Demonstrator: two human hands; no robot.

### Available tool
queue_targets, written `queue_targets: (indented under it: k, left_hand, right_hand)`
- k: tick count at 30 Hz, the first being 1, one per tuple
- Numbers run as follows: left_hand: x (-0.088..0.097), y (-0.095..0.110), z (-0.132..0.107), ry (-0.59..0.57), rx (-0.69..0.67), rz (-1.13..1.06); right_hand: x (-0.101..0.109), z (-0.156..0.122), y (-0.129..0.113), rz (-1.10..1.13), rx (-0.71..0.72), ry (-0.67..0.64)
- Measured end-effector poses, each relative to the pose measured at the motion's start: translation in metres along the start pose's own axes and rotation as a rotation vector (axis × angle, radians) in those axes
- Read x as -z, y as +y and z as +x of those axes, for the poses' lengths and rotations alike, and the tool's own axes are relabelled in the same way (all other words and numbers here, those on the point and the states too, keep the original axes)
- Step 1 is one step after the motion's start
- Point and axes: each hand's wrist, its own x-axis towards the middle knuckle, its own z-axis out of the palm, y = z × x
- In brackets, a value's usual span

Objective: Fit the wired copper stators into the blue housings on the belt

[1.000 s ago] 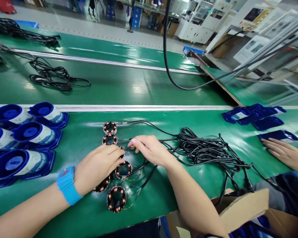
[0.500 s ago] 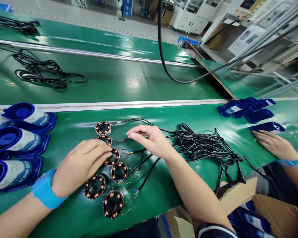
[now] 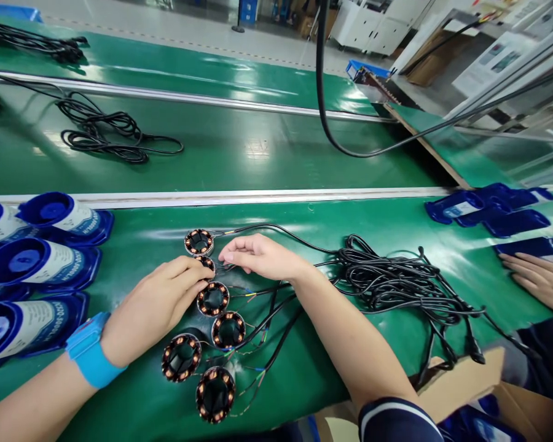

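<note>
Several ring-shaped motor stators with copper windings stand in a loose column on the green bench. My left hand [image 3: 163, 294], with a blue wrist strap [image 3: 94, 351], has its fingers closed on the second stator [image 3: 206, 265] from the back, partly covering it. Just right of it, my right hand [image 3: 255, 256] pinches the thin wires at that stator's cable end; the fingertips hide most of them. The rearmost stator [image 3: 199, 242] sits behind both hands. In front are a third stator [image 3: 213, 299], a fourth [image 3: 228, 330] and others, with coloured leads joining black cables.
Coiled black cables [image 3: 382, 273] lie right of my forearm. Blue labelled housings [image 3: 43, 265] stand at the left, more [image 3: 461, 207] at the far right. Another person's hand [image 3: 541, 279] touches a housing there. An open carton [image 3: 465, 377] is at the bench's front edge.
My left hand's fingers have gone from the third stator to the second. My right hand has come left, down to the wires beside it. The whole view has shifted a little.
</note>
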Motion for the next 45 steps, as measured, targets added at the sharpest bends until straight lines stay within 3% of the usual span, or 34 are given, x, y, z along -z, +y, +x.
queue_targets:
  k: [4, 10, 12, 15, 19, 21, 23, 25, 28, 32, 35, 38, 40, 43, 45]
  left_hand:
    - [0.001, -0.002, 0.002, -0.013, -0.002, -0.026]
    - [0.000, -0.006, 0.002, -0.064, -0.047, -0.035]
    - [0.001, -0.005, 0.001, -0.056, -0.057, -0.049]
    - [0.004, -0.003, 0.004, 0.062, -0.057, -0.061]
    - [0.008, -0.008, 0.021, 0.219, -0.040, 0.107]
    - [0.008, -0.014, 0.031, 0.180, -0.064, 0.204]
    - [0.007, -0.021, 0.038, 0.128, -0.077, 0.213]
    - [0.006, -0.026, 0.041, 0.099, -0.060, 0.156]
    - [0.007, -0.033, 0.041, 0.049, -0.028, 0.084]
    - [0.009, -0.039, 0.040, -0.070, -0.002, 0.058]
    - [0.010, -0.041, 0.040, -0.088, -0.015, 0.025]
    - [0.015, -0.040, 0.038, -0.006, -0.032, 0.003]
    - [0.024, -0.037, 0.034, 0.082, -0.013, 0.032]
    - [0.042, -0.033, 0.029, 0.214, 0.034, 0.120]
    - [0.053, -0.031, 0.027, 0.272, 0.036, 0.163]
  right_hand:
    - [-0.003, 0.002, 0.001, 0.058, -0.029, -0.027]
    - [-0.013, 0.007, 0.017, -0.012, -0.010, 0.178]
    - [-0.013, 0.002, 0.015, -0.084, 0.003, 0.172]
    - [-0.006, -0.008, -0.001, -0.224, 0.112, 0.204]
    - [0.009, -0.003, -0.027, -0.381, 0.378, 0.468]
    - [0.015, 0.011, -0.032, -0.513, 0.382, 0.452]
    - [0.019, 0.026, -0.029, -0.597, 0.270, 0.331]
    - [0.021, 0.038, -0.022, -0.523, 0.148, 0.218]
    - [0.021, 0.047, -0.010, -0.246, 0.112, 0.159]
    - [0.017, 0.056, 0.005, 0.007, 0.072, 0.227]
    - [0.017, 0.056, 0.006, 0.006, 0.093, 0.266]
    - [0.028, 0.026, -0.012, -0.215, 0.251, 0.369]
    - [0.043, -0.017, -0.028, -0.420, 0.294, 0.451]
    - [0.069, -0.106, -0.039, -0.725, 0.147, 0.505]
    - [0.086, -0.167, -0.029, -0.904, -0.030, 0.511]
